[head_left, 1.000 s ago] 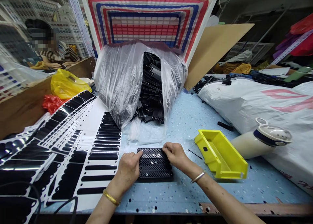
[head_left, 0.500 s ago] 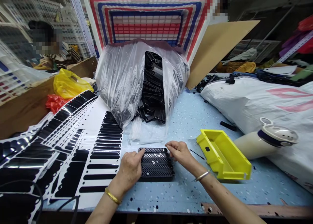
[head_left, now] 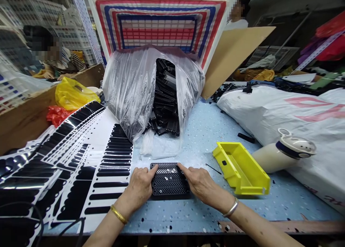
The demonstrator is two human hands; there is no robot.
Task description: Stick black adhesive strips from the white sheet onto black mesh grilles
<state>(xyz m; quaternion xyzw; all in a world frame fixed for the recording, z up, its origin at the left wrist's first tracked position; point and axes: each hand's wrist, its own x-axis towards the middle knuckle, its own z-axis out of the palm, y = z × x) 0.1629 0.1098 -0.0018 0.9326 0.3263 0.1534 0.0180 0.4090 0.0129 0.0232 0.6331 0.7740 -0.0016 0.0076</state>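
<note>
A block of black mesh-patterned plastic strips (head_left: 169, 184) lies flat on the table in front of me, the strips side by side. Several small whitish ring-like bits (head_left: 168, 178) are scattered over its top. My left hand (head_left: 142, 185) grips its left side, the thumb at the far left corner and the other fingers curled down beside it. From the right, my right hand (head_left: 198, 182) holds the opposite side, with a fingertip at the far right corner. Its remaining fingers are partly hidden. A thin black stick (head_left: 213, 169) lies just beyond my right hand.
A yellow bin (head_left: 244, 169) and a cream bottle (head_left: 280, 153) stand to the right, beside a white sack (head_left: 304, 110). Behind is a clear plastic bag (head_left: 129, 92) of black combs (head_left: 165, 96). Sheets of black stickers (head_left: 110, 168) cover the left. A co-worker (head_left: 64, 62) sits far left.
My right hand's pinch at the far right corner has opened out, and the hand now lies along the block's right side. My left hand keeps its place. The whole view has shifted slightly.
</note>
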